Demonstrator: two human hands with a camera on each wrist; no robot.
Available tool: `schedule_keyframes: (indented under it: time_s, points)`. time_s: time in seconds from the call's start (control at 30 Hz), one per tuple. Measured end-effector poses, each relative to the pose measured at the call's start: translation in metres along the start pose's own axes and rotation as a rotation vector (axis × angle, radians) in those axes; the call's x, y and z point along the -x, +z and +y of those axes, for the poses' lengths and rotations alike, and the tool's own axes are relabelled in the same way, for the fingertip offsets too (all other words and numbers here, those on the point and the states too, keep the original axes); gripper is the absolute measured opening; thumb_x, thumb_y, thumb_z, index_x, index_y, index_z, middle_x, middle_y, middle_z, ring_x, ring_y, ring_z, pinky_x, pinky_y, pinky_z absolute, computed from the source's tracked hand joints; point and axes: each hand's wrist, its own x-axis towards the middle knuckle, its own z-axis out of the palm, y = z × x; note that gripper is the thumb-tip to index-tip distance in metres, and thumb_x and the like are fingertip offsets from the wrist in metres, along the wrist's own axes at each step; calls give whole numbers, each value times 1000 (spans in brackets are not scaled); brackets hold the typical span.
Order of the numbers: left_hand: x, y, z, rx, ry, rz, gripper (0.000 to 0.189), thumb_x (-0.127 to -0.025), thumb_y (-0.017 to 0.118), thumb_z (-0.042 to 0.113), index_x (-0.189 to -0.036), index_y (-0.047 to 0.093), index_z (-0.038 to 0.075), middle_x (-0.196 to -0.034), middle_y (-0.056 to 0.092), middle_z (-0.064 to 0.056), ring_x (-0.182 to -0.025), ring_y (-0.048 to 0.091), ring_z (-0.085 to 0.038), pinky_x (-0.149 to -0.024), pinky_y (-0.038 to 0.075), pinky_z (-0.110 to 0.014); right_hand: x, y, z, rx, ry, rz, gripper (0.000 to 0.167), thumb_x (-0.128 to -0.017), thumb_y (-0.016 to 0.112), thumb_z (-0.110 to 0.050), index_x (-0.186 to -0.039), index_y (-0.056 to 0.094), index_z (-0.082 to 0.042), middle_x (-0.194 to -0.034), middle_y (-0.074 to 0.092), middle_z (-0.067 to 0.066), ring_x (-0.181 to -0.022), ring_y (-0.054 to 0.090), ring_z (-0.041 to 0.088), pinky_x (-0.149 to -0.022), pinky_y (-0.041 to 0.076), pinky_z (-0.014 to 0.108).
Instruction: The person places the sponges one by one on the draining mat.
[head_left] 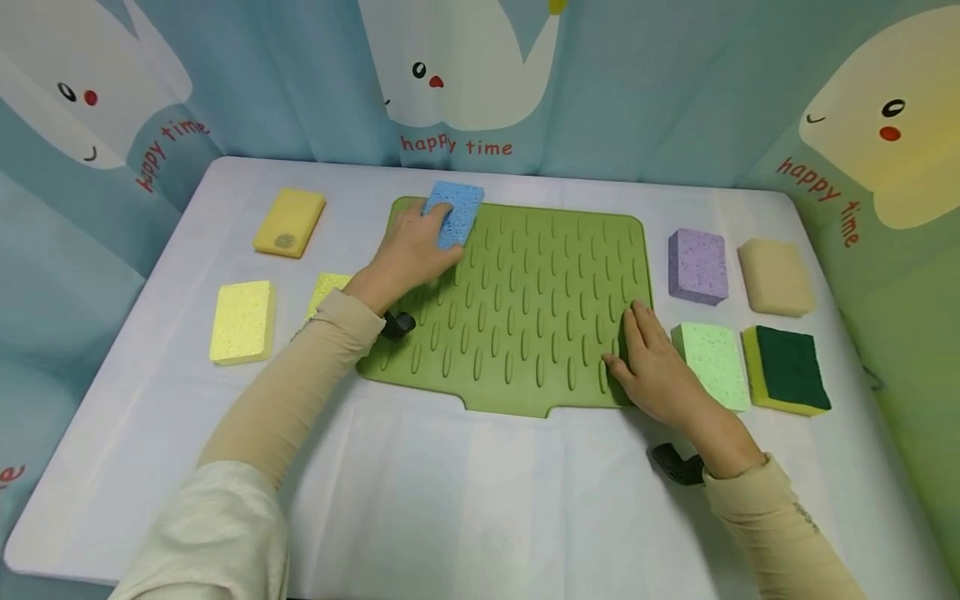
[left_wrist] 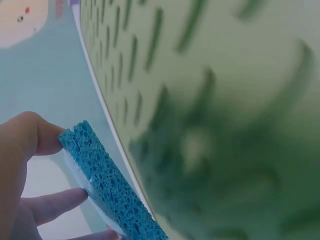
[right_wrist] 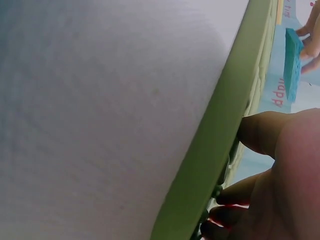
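Note:
A blue sponge [head_left: 456, 208] is held over the far left corner of a green ridged mat [head_left: 525, 292]. My left hand [head_left: 412, 250] grips it between thumb and fingers. In the left wrist view the porous edge of the sponge [left_wrist: 107, 180] faces the mat, with the thumb and fingertips along its other side. My right hand [head_left: 660, 367] rests on the mat's near right part, fingers fairly straight and pointing away from me. The right wrist view has its fingertips touching the mat [right_wrist: 200, 150] near the edge.
Left of the mat lie a yellow-orange sponge [head_left: 291, 222], a pale yellow sponge [head_left: 243, 322] and a partly hidden yellow sponge [head_left: 327, 290]. To its right are a purple sponge [head_left: 697, 267], a beige sponge [head_left: 776, 277], a mint sponge [head_left: 714, 365] and a green-and-yellow scouring sponge [head_left: 786, 370].

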Motion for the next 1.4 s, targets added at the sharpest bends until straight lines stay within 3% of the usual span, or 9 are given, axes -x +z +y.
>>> schedule_keyframes:
  time_s: [0.23, 0.7, 1.0, 1.2, 1.4]
  points:
    - [-6, 13, 30, 11, 33, -64, 67, -96, 56, 39, -155, 34, 14, -161, 24, -23, -144, 32, -42, -114, 35, -56, 0, 1, -1, 4, -3, -10, 77, -106, 43, -30, -154, 0, 12, -163, -8, 30, -150, -5, 49, -120, 9, 64]
    - [-18, 36, 70, -4, 93, -141, 67, -96, 55, 41, -155, 33, 18, -163, 23, -17, -144, 34, -38, -106, 45, -51, -1, 0, -1, 38, -2, -59, 76, -108, 38, -34, -154, -3, 12, -162, -13, 29, -150, -10, 49, -121, 5, 63]
    - [-33, 51, 106, -67, 165, -205, 68, -98, 52, 45, -156, 32, 15, -161, 27, -16, -143, 36, -39, -110, 43, -47, -1, -1, -3, 68, -1, -49, 75, -108, 38, -32, -153, 0, 13, -162, -11, 31, -150, -7, 50, -120, 8, 64]
    - [-40, 62, 130, -101, 151, -218, 67, -98, 52, 49, -154, 35, 17, -159, 30, -14, -139, 41, -36, -108, 45, -42, -1, -1, -2, 70, 8, -54, 75, -108, 38, -32, -154, -1, 13, -162, -11, 31, -149, -7, 51, -120, 8, 64]
    - [-45, 67, 145, -115, 107, -215, 66, -97, 52, 52, -153, 38, 20, -162, 28, -11, -141, 41, -34, -103, 50, -41, -1, -1, -4, 67, -3, -50, 75, -108, 38, -33, -153, -1, 13, -162, -11, 31, -149, -7, 51, -120, 8, 64]
